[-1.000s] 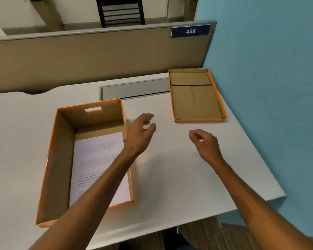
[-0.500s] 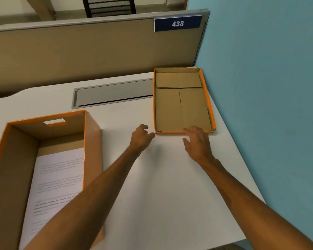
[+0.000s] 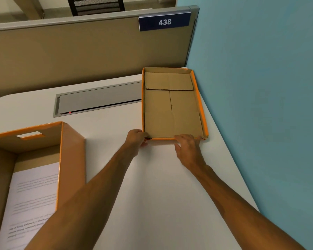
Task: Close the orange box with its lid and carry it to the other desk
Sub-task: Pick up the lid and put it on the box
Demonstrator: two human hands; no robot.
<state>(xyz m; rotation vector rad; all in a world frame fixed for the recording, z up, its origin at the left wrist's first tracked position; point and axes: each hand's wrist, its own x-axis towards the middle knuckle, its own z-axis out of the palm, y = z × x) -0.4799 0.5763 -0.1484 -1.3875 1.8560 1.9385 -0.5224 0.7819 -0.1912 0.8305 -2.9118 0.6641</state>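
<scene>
The orange lid (image 3: 172, 112) lies upside down at the desk's back right corner, its brown cardboard inside facing up. My left hand (image 3: 136, 138) is curled around the lid's near left corner. My right hand (image 3: 187, 146) grips the near edge, fingers over the rim close to the right corner. The lid still rests on the desk. The open orange box (image 3: 69, 150) stands at the lower left with a printed sheet of paper (image 3: 31, 201) in its bottom; its left part is cut off by the frame.
The white desk (image 3: 161, 195) ends at a blue wall (image 3: 260, 105) on the right and a beige partition (image 3: 79, 56) with a "438" sign behind. A grey cable flap (image 3: 98, 100) is set into the desk left of the lid.
Both hands reached forward across the desk from beside the box and closed on the lid's near edge. The view shifted to the right, so the box slid toward the left.
</scene>
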